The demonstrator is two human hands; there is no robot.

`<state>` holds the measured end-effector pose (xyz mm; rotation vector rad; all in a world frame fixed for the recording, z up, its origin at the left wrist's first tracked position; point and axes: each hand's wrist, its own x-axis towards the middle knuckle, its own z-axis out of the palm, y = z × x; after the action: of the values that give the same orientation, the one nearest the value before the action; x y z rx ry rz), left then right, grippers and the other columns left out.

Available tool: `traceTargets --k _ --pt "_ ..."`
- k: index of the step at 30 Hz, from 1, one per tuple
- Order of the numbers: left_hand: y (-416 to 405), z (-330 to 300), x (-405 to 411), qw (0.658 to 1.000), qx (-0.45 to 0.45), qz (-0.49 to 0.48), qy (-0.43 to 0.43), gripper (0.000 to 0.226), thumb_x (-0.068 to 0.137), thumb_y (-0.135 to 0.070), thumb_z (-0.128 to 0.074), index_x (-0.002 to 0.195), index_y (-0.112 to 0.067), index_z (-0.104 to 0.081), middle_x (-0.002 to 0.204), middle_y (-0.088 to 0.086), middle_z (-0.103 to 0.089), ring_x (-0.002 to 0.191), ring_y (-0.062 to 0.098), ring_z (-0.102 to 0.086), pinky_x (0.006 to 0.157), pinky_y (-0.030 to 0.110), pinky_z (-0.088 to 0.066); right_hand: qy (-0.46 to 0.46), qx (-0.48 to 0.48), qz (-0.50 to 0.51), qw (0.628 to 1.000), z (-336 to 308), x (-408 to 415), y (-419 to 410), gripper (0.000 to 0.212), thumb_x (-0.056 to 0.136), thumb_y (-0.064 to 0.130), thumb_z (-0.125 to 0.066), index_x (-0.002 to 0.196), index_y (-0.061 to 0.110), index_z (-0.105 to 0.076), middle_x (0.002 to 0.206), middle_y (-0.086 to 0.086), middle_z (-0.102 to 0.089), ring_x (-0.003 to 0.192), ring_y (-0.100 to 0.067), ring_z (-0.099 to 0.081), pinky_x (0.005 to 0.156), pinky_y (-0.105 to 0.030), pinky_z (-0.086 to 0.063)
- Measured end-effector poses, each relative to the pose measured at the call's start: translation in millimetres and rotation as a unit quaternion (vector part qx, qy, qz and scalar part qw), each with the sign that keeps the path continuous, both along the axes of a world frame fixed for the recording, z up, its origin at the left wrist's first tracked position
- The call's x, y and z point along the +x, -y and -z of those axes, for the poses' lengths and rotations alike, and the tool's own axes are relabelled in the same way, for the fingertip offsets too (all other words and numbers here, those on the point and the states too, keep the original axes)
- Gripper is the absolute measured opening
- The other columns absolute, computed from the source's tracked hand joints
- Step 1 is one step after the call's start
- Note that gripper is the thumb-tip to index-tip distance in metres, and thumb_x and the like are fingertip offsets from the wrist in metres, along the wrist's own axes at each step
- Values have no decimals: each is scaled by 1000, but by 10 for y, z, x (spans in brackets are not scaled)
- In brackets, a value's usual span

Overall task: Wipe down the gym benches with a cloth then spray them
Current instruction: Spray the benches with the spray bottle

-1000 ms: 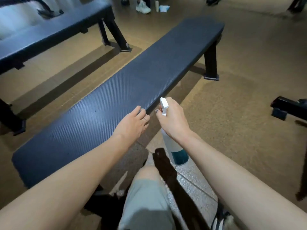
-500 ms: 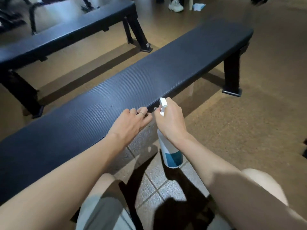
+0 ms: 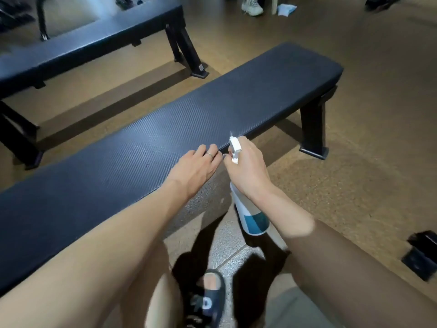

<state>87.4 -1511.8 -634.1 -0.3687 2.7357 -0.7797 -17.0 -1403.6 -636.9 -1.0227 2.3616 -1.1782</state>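
Near bench, dark textured pad running diagonally across the view, flanked by a second bench behind it at upper left. Left hand laid flat on the pad's near edge, fingers straight and relaxed, holding nothing; ring on one finger. Right hand wrapped round the neck of the spray bottle, white nozzle aimed over the pad just beside the left fingertips, bottle body hanging below the pad edge. No cloth in either hand; pale blue cloth-like item on the floor far off, near a shoe, identity uncertain. Stage judged as spraying, wiping presumably done. Risks: mist landing on the left hand, given how close it sits to the nozzle; spray overshooting onto the floor if the nozzle stays level with the edge; uneven coverage of the far end from this crouched position.
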Motion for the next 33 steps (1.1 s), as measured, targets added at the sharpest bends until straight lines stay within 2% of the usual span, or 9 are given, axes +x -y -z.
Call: traceTargets --k 6,12,15,17,23,25,27,29,33 --pt "84 171 -187 1000 -9 7 -5 58 71 -6 -67 123 -12 -42 110 5 -50 84 17 -56 48 29 -37 14 23 26 999 68 -333 128 13 99 17 -60 108 10 -57 110 -8 -62 97 -26 -62 87 -47 -54" --pt "217 274 -312 999 17 27 10 57 65 -3 -58 121 -8 -47 100 4 -51 69 14 -54 41 29 -28 -38 84 -14 996 -1 -636 266 13 99 17 -58 108 12 -50 111 -7 -52 92 -30 -58 83 -52 -51" --pt "254 190 -334 999 41 31 18 61 62 5 -40 122 -8 -46 98 4 -51 66 13 -51 39 29 -25 -17 126 25 992 -73 -911 297 7 101 17 -56 104 13 -50 105 -5 -52 88 -23 -54 79 -38 -47" --pt "296 169 -405 998 51 28 21 61 59 4 -46 118 -9 -45 95 3 -49 63 13 -50 39 28 -23 -11 143 31 989 -91 -1056 302 8 100 16 -53 96 13 -48 96 -2 -50 87 -24 -52 73 -30 -35" --pt "324 77 -438 997 54 47 4 59 55 9 -51 109 -13 -54 86 3 -46 59 15 -47 39 29 -12 2 102 40 994 -24 -1222 370 16 98 15 -60 97 13 -45 99 -5 -48 85 -23 -49 71 -32 -35" --pt "322 57 -489 998 32 55 -4 57 57 14 -40 103 -15 -60 80 2 -48 54 14 -47 41 29 -6 -25 85 64 994 35 -1332 425 16 99 18 -61 97 12 -46 98 -6 -49 84 -23 -49 70 -33 -34" --pt "293 -15 -649 997 24 60 -29 54 58 13 -38 95 -18 -62 75 0 -49 49 14 -50 44 30 3 -41 64 97 992 95 -1428 464 16 100 20 -62 98 8 -50 98 -9 -54 87 -26 -56 71 -39 -43" --pt "262 -74 -955 994 47 67 -67 42 63 4 -64 96 -20 -56 77 -1 -46 54 15 -52 44 32 1 -43 61 118 990 94 -1517 468 16 100 21 -61 100 6 -53 99 -11 -59 90 -28 -60 78 -44 -51" --pt "351 -21 -1621 986 98 84 -106 57 75 -22 -82 120 -17 -48 112 3 -55 92 21 -58 60 33 -32 -23 53 134 989 -35 -1728 395 13 98 16 -61 100 7 -52 103 -10 -60 91 -26 -58 77 -37 -48"
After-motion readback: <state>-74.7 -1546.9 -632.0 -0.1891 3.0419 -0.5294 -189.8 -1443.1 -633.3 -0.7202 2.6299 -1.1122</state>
